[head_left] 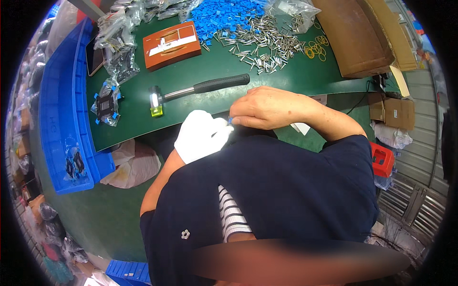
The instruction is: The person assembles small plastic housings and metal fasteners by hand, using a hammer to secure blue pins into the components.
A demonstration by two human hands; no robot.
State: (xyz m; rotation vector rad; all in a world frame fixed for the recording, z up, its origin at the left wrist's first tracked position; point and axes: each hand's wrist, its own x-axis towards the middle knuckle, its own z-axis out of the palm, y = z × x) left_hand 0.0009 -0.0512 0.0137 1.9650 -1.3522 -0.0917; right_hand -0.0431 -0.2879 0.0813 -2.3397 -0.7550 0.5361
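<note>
My left hand (201, 136), in a white glove, and my bare right hand (267, 107) meet at the table's near edge. Their fingertips close on a small blue piece (230, 121), mostly hidden between them. A hammer (200, 86) with a black grip and a yellow-green face lies just beyond the hands. Farther back are a heap of small blue plastic pieces (219, 16) and a spread of metal screw-like pins (267, 50). A black part with blue corner pieces (106, 102), in clear plastic, rests left of the hammer.
A brown-red box (171, 46) stands behind the hammer on the green table (129, 126). At the left is a long blue bin (62, 119) with bagged black parts. Yellow rubber bands (316, 49) lie by an open cardboard box (355, 35) at the right. Clear bags crowd the far left.
</note>
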